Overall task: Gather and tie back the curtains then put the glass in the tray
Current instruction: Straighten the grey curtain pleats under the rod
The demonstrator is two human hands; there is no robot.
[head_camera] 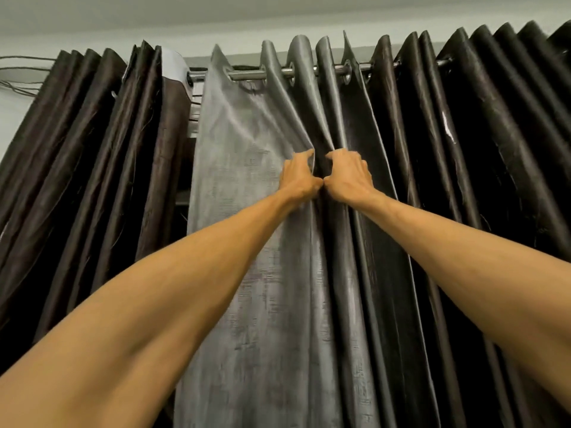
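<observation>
Grey, faintly shiny cloth fills the middle of the head view: the grey curtain (pixel 247 168) hangs in broad folds from a metal rod (pixel 247 76) that runs across just under the ceiling (pixel 278 13). The rod passes through round eyelets (pixel 346 63) along the curtain's top edge. The widest, flattest fold lies left of centre, and narrower, deeper pleats follow to its right.

Both bare forearms reach up and forward from the lower corners and meet at the centre of the curtain, well below the rod. The left hand (pixel 298 177) has its fingers curled into the cloth and grips the edge of the wide fold. The right hand (pixel 349 177) sits just beside it, its fingers bent over the next pleat and holding it. The two thumbs meet, or almost meet, at the dark crease between the hands; whether they actually touch is hard to tell. The cloth above the hands is drawn into slanting creases that run up toward the eyelets.

Left of the grey curtain a brown curtain (pixel 92 149) is bunched in tight pleats, with a pale patch of lining showing at its top. To the right a black curtain (pixel 494 149) hangs in close, dark pleats out to the frame's edge. At far left, thin wires (pixel 18 75) run along a pale wall (pixel 12 118).
</observation>
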